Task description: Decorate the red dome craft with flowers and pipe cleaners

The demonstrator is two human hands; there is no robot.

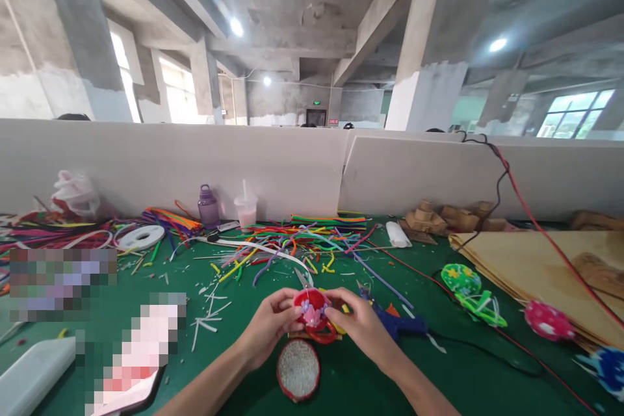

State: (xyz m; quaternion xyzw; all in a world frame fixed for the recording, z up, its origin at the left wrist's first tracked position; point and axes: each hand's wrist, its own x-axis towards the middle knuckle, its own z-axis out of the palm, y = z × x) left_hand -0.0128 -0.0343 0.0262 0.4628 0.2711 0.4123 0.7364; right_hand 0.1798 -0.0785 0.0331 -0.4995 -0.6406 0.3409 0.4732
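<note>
My left hand and my right hand meet at the middle of the green table. Together they pinch a small red round craft piece with pale flower shapes on it. Fingers of both hands are closed on its sides. A red ring lies just beneath it. Nearer to me lies a red-rimmed round disc with a white beaded face. A blue glue gun rests beside my right hand.
Several coloured pipe cleaners are strewn behind my hands. A purple bottle and a plastic cup stand by the white partition. Green, pink and blue finished pieces, brown paper sheets and cables lie at right.
</note>
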